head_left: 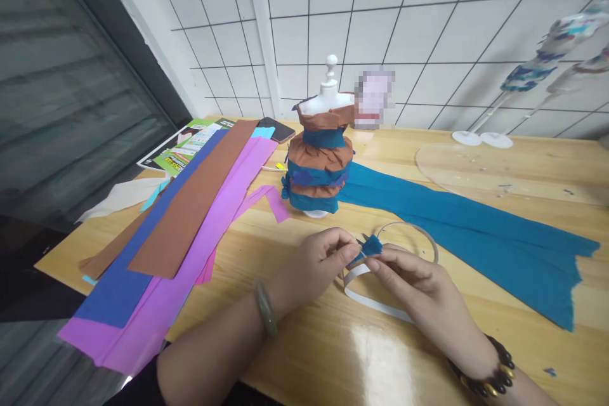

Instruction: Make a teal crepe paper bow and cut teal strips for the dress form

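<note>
Both hands meet near the table's middle, in front of a small white dress form [328, 100] wrapped in brown and teal crepe paper. Between them is a small gathered teal paper piece [370, 247]. My left hand [328, 260] pinches at its left lower side, fingers closed. My right hand [419, 282] is closed on its right side, thumb and fingertips together. A white strip [375, 306] loops below the fingers. Dark pointed tips, perhaps scissors, show just behind the teal piece. A thin pale ring [434, 238] lies behind my right hand.
Long brown [190, 216], blue and purple paper strips lie at the left, beside printed sheets and a phone [278, 129]. A wide teal sheet [476, 222] stretches right from the form. A clear disc [457, 168] and two stands [466, 137] are at the back right.
</note>
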### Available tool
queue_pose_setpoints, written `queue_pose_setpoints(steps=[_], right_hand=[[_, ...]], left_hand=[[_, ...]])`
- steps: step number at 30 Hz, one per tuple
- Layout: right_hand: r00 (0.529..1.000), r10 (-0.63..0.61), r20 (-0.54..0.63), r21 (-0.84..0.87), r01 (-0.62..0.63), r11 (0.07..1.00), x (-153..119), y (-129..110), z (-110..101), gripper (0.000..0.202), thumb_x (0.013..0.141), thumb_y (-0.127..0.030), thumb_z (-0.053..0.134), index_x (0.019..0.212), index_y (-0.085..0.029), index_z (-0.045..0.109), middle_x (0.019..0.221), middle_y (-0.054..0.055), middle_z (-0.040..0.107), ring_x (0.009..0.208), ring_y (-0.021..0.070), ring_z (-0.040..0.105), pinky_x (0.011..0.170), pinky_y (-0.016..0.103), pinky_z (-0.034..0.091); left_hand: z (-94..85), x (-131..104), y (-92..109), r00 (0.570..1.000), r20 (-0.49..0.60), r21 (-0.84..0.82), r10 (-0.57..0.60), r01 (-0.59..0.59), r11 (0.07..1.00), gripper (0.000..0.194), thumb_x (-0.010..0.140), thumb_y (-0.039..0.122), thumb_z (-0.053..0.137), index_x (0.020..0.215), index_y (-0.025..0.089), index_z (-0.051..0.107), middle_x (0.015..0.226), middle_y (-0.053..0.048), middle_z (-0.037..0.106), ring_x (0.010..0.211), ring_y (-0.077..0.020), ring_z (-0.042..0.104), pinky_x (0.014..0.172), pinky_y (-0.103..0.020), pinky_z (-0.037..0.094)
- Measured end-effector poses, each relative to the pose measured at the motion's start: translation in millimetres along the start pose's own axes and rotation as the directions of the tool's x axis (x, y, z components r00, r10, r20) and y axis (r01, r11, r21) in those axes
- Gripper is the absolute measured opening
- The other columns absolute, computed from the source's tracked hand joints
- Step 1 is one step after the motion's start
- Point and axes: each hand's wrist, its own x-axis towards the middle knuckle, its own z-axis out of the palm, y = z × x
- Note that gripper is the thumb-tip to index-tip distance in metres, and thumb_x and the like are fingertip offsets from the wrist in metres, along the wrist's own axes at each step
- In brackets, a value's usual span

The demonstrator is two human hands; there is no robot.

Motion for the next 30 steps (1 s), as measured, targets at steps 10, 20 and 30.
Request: queue_pose_setpoints(steps=[10,20,30], right_hand=[[0.999,0.022,-0.037,0.052,-0.02,0.998,0.3,-6.2,1.5,0.015,0.074,-0.035,0.063,0.077,-0.023,0.071,0.086,0.004,0.071,0.08,0.0206,0.065,0.072,0.03,0.055],[1.0,0.005,-0.002,0.074,-0.005,0.997,-0.6,-0.5,1.8,0.012,0.075,-0.033,0.063,0.079,-0.023,0.069,0.084,0.003,0.07,0.077,0.0183,0.064,0.07,0.027,0.053],[0.998,-0.025,0.053,0.041,0.023,0.999,-0.7,-5.9,1.5,0.016,0.079,-0.032,0.06,0.087,-0.025,0.072,0.089,0.003,0.071,0.081,0.0195,0.064,0.072,0.028,0.053]], left_hand=[[-3.2,6.0,-0.5,0.986,0.085,-0.149,-0.141,0.152,0.977,0.03,0.079,0.041,0.053,0.075,0.012,0.056,0.059,0.002,0.051,0.048,-0.0051,0.046,0.048,-0.017,0.038],[-6.6,6.6,-4.7,0.953,0.193,-0.293,-0.234,0.283,0.913,0.026,0.077,0.037,0.057,0.069,0.012,0.056,0.06,0.001,0.054,0.047,-0.0044,0.047,0.046,-0.016,0.038],[-8.8,5.5,-3.2,0.912,0.311,-0.347,-0.268,0.371,0.861,0.025,0.077,0.035,0.057,0.068,0.011,0.055,0.056,0.001,0.05,0.045,-0.0048,0.045,0.043,-0.017,0.035]])
